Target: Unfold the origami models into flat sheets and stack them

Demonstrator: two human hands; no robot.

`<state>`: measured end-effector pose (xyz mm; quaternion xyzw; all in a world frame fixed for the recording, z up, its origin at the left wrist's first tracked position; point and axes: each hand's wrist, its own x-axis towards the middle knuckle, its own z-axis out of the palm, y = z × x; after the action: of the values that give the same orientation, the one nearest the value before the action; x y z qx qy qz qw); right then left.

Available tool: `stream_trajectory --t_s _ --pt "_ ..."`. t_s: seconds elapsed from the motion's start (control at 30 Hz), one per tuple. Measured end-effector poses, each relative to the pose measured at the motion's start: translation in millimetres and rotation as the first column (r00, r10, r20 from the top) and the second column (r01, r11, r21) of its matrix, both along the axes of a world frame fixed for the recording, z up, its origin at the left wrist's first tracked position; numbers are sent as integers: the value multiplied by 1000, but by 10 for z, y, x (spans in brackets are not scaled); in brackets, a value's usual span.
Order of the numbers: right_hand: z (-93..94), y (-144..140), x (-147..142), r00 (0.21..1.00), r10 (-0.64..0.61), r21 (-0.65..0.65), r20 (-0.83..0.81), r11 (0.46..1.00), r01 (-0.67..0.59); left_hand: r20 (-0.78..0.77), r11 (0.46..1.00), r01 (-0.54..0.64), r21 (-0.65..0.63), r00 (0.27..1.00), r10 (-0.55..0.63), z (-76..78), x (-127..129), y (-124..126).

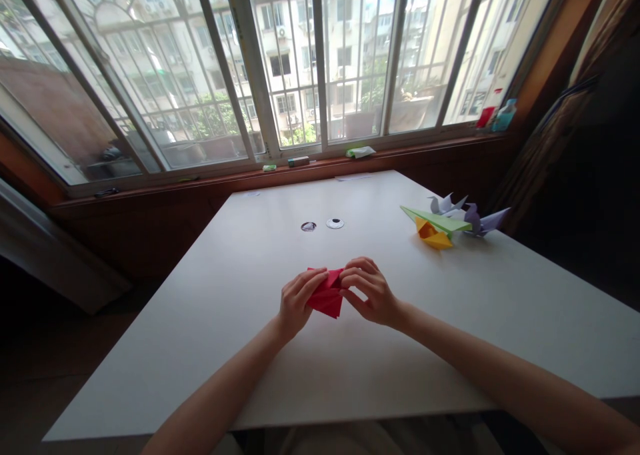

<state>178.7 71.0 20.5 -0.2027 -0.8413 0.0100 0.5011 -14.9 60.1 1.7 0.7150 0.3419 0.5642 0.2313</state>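
A folded piece of red paper (327, 298) is held just above the white table (260, 348), near its middle. My left hand (295, 303) pinches its left side with fingers curled over the top edge. My right hand (369, 291) grips its right side, fingertips meeting at the upper fold. Both hands touch the paper, and part of it is hidden behind my fingers.
Finished paper figures lie at the table's right: a green plane (440, 220), a yellow piece (434, 236), a purple crane (481, 221) and a pale one (447, 205). Two round cable holes (323, 225) sit mid-table. A barred window (300, 61) and cluttered sill (360, 152) stand behind.
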Motion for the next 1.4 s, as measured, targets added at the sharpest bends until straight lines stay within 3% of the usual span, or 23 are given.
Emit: stream_trajectory --t_s 0.07,0.1,0.17,0.23,0.27,0.43,0.53,0.73,0.97,1.07,1.17,1.4 --pt "20 -4 -23 994 27 -235 -107 971 -52 55 999 -43 -14 998 44 12 22 18" --pt "30 -2 -33 981 41 -404 -190 907 -116 81 997 -70 -31 994 72 16 33 33" --pt "43 14 -49 926 34 -693 -377 653 -306 115 988 -121 -91 985 131 19 51 71" --pt "42 47 -57 861 -8 -795 -509 389 -466 129 972 -157 -176 975 181 20 61 113" --pt "36 69 -56 838 -25 -802 -545 308 -512 128 963 -162 -215 973 192 22 63 132" --pt "-34 178 -31 788 -109 -796 -606 105 -597 129 927 -46 -373 986 101 66 71 186" --pt "-81 220 -15 757 -172 -770 -630 16 -637 129 879 56 -474 992 6 83 85 188" --pt "-145 240 14 700 -219 -706 -679 -64 -705 132 817 107 -566 991 -38 30 112 191" --pt "-141 248 14 633 -149 -632 -760 -57 -773 95 836 88 -542 995 -43 35 104 181" --pt "-133 268 10 600 -145 -605 -786 -18 -796 15 900 41 -433 999 -38 48 117 134" --pt "-140 289 22 588 -157 -597 -793 6 -803 -169 969 -82 -232 985 43 20 135 109" --pt "-155 292 52 646 -152 -651 -748 -22 -759 -351 962 -269 -39 906 239 -46 126 152"
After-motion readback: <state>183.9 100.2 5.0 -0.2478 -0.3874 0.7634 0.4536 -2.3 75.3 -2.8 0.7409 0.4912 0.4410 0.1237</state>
